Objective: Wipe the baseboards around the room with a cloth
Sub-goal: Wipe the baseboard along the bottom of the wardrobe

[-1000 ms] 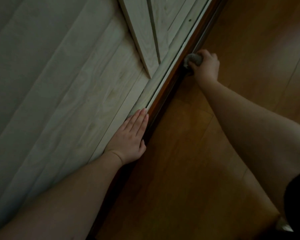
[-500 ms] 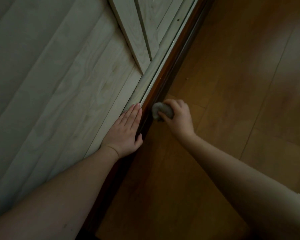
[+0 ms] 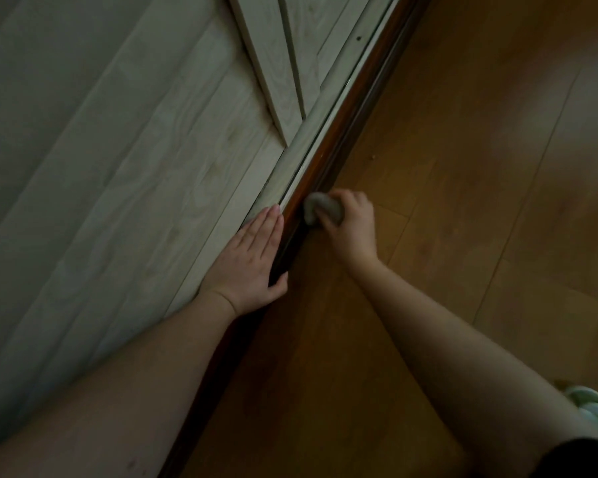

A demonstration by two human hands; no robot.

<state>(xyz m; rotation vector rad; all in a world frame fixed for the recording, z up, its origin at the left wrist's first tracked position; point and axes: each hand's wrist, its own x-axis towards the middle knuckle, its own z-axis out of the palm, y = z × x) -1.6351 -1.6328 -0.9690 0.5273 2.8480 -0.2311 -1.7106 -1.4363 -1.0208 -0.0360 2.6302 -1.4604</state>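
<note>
The light in here is dim, and the person is leaning low over the junction of wall and floor. Their right hand (image 3: 351, 224) is curling its fingers around a small wadded pale cloth (image 3: 321, 209), the grip closed on it, and is pressing the wad against the face of the dark reddish-brown baseboard (image 3: 353, 122). The cloth is sitting low on that strip, just above the wooden floor (image 3: 463, 201), with the knuckles facing out toward the room.

Their left hand (image 3: 249, 257) is lying flat with straight fingers held together, its grip open and holding nothing. The palm is resting on the pale wood-grain wall panel (image 3: 135, 167) right at its bottom edge, the fingertips reaching the thin light trim that is running along the top of the baseboard, and the thumb is hooking down over the dark strip. The two hands are sitting close, the cloth just beyond the left fingertips along the board.

Farther along the wall, a pale slanted frame piece (image 3: 273, 63) is meeting the panel. A tiny speck (image 3: 372, 156) is lying on the floor near the baseboard. At the lower right edge, something pale green (image 3: 591, 401) is peeking out beside the right forearm; I cannot tell what it is.
</note>
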